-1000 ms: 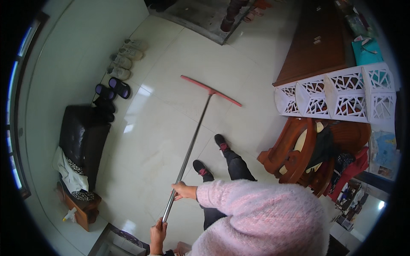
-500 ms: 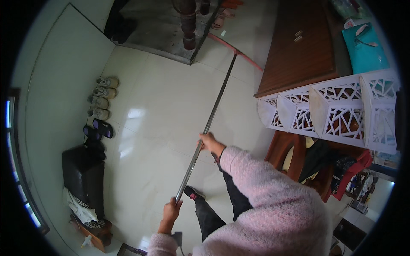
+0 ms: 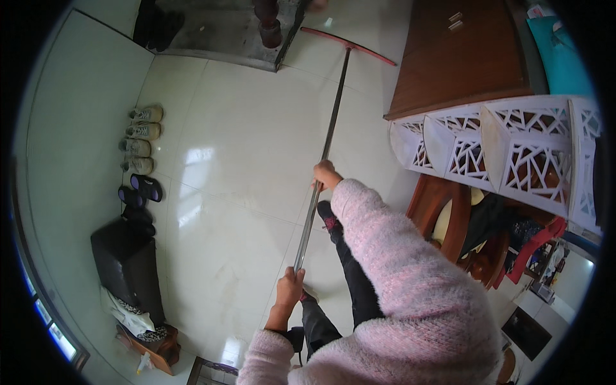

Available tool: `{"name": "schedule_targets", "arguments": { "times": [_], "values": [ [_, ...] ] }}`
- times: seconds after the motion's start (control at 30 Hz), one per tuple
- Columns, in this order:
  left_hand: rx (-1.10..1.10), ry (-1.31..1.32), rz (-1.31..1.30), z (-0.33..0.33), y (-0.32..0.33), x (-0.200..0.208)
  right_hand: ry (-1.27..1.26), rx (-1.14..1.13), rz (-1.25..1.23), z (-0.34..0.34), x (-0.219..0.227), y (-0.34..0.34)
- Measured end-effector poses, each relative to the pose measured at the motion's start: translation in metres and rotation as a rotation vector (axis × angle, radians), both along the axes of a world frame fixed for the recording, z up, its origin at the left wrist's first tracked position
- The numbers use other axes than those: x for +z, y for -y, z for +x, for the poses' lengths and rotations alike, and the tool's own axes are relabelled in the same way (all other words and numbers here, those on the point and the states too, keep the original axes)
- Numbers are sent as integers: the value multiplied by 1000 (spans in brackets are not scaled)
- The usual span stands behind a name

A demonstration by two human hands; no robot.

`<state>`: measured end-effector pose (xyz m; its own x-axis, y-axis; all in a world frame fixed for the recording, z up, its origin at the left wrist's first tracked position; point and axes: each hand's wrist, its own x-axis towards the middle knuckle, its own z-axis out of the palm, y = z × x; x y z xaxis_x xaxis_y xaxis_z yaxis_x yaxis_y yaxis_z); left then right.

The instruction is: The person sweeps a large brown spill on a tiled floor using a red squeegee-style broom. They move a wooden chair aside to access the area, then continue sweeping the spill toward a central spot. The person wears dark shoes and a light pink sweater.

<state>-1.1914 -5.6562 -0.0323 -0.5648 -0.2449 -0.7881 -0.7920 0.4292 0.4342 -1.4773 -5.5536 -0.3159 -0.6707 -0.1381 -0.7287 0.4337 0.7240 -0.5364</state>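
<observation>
A floor squeegee with a long metal pole (image 3: 332,122) and a wide, thin reddish head (image 3: 367,51) slants across the pale tiles. Its head lies on the floor between a dark raised platform and a brown wooden cabinet. My left hand (image 3: 290,287) is wrapped round the top end of the pole, close to my body. Farther along, my right hand (image 3: 327,174) grips the pole near its middle. Both sleeves are fuzzy pink, and my legs and dark shoes show below the pole.
Several shoes (image 3: 141,141) and slippers line the left wall beside a black padded stool (image 3: 128,269). The dark platform (image 3: 218,42) has a stone edge. At right stand the wooden cabinet (image 3: 459,58), a white lattice shelf (image 3: 494,141) and a wooden chair (image 3: 443,205) with clothes.
The squeegee head has moved farther off along the floor, and both hands have gone forward with the pole. My right foot has stepped forward.
</observation>
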Motion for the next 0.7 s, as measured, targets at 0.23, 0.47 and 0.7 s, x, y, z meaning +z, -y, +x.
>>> {"name": "schedule_targets", "arguments": {
  "times": [0.23, 0.47, 0.7],
  "values": [
    [-22, 95, -20, 260, 48, 27, -278, 865, -404, 279, -5, 18],
    [-10, 263, -95, 528, 97, 124, 225, 711, -551, 554, 120, 66],
    [-92, 241, -243, 584, 92, 143, 975, -574, -158, 602, 194, 97]
  ]
}}
